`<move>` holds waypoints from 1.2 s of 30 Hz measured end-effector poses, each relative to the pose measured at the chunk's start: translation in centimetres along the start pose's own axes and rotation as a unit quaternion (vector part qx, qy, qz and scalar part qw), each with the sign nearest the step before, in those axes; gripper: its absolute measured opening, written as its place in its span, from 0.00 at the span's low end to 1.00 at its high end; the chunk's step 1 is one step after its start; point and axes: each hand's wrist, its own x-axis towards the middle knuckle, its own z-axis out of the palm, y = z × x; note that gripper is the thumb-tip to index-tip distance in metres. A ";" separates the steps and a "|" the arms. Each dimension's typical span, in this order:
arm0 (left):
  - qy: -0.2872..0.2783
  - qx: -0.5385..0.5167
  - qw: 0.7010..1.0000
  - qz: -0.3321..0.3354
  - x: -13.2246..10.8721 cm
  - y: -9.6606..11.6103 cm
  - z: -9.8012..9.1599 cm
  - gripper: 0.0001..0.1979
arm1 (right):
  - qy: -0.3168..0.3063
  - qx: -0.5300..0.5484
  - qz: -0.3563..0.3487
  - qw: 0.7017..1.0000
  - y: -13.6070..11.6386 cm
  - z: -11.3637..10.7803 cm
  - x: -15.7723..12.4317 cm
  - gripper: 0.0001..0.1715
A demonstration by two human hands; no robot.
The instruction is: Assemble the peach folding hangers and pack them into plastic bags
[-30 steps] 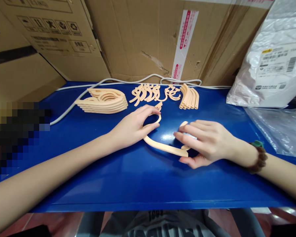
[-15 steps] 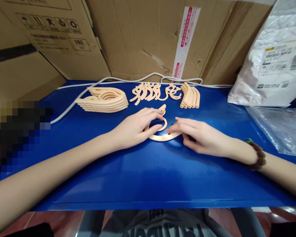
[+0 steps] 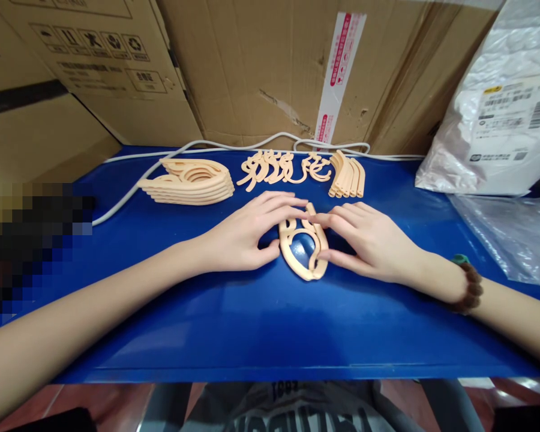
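Observation:
A beige plastic folding hanger lies flat on the blue tabletop between my hands. Its curved arms are folded together into a pointed loop around the hook piece. My left hand holds the hanger's left side, thumb at the outer edge and fingers across the top. My right hand grips the right arm of the hanger, with the thumb low on it and the index finger near the upper end. Fingers cover part of the upper hanger.
Behind my left hand is a stack of folded hangers. Loose hook pieces and a pile of curved arm pieces lie farther right. A white cable runs along cardboard boxes. A plastic parcel bag stands at the right.
The hanger's right arm has swung up from the near side to the right, closing the loop. My right hand has moved with it, and the hanger has turned more upright.

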 end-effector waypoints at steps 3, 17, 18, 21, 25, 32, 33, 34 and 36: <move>-0.017 -0.011 1.000 -0.014 -0.2 0.1 0.1 0.34 | -0.034 0.062 -0.027 0.997 0.2 0.2 0.0 0.43; -0.040 0.108 0.991 -0.066 -0.2 1.5 -3.6 0.40 | 0.112 0.126 0.071 0.983 0.5 -0.7 -0.1 0.25; -0.026 0.134 0.988 -0.070 -0.4 1.3 -4.8 0.40 | 0.128 0.129 0.088 0.979 0.6 -0.8 -0.2 0.22; 0.004 0.193 0.976 -0.104 -1.5 -0.2 -8.8 0.40 | 0.129 0.131 0.103 0.977 0.8 -0.7 -0.2 0.18; -0.014 0.222 0.953 -0.208 -3.6 -3.6 -12.7 0.42 | 0.059 0.116 0.066 0.989 1.1 0.2 -0.1 0.18; -0.054 0.208 0.939 -0.270 -6.3 -8.7 -14.1 0.38 | 0.016 0.109 0.032 0.993 1.2 0.7 0.0 0.17; -0.059 0.210 0.938 -0.268 -6.4 -9.0 -14.2 0.37 | 0.012 0.108 0.028 0.994 1.2 0.7 0.0 0.16; -0.064 0.210 0.938 -0.268 -6.5 -9.2 -14.3 0.37 | 0.008 0.108 0.025 0.994 1.2 0.7 0.0 0.16; -0.069 0.206 0.935 -0.281 -6.6 -9.3 -14.6 0.38 | 0.004 0.105 0.017 0.994 1.1 0.7 0.0 0.16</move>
